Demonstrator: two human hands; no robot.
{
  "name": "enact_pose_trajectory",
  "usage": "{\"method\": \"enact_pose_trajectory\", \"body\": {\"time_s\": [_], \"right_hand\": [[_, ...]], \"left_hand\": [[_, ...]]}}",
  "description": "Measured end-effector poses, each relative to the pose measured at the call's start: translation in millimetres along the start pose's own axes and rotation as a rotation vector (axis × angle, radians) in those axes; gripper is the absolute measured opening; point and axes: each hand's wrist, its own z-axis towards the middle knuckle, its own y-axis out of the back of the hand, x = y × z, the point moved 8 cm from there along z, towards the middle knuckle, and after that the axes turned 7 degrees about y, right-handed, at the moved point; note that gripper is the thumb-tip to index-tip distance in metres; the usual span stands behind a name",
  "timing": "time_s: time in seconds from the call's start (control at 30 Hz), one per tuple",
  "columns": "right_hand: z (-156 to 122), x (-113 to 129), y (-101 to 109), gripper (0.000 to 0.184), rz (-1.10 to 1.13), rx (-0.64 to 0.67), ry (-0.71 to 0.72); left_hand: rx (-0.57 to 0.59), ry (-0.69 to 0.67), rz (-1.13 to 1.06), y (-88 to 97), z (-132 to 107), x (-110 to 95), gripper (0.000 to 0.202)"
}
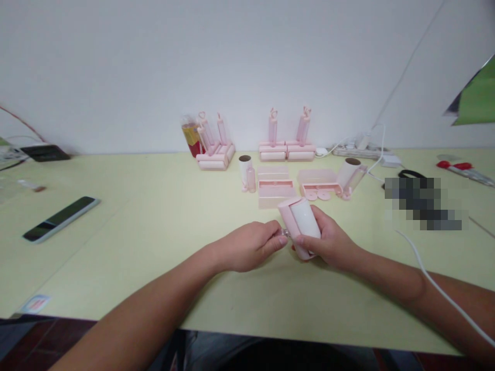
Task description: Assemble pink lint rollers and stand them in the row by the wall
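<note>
In front of me a pink-and-white lint roller (306, 220) is held tilted above the table. My right hand (333, 239) is closed around its right side, thumb across the front. My left hand (249, 246) is closed at the roller's left side on its handle; a small shiny bit shows at the fingertips and the rest is hidden in the fist. Just behind are a pink open case (276, 193), a second open case (319, 178) with two pink discs (317, 196) before it, and two white paper rolls (244, 167) with clear pink handles beside them.
Several lint rollers (286, 152) with upright handles stand along the wall, more of them (214, 157) to the left by a yellow-and-red packet (191, 136). A phone (62, 219) lies left. A power strip (358, 152), a white cable (433, 281) and red-handled tools (464, 170) are at right.
</note>
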Motion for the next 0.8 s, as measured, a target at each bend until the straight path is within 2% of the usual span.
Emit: {"method": "enact_pose_trajectory", "body": {"time_s": [0.23,0.8], "right_hand": [[-7.4,3.6,-6.3,0.054,-0.023,0.007,-0.093],[-9.9,1.6,-15.9,0.052,0.069,0.09,-0.047]], "left_hand": [[0.001,0.003,0.051,-2.6,-0.9,-3.6,0.041],[0.048,-0.019,0.037,-4.4,0.9,-3.5,0.039]]}}
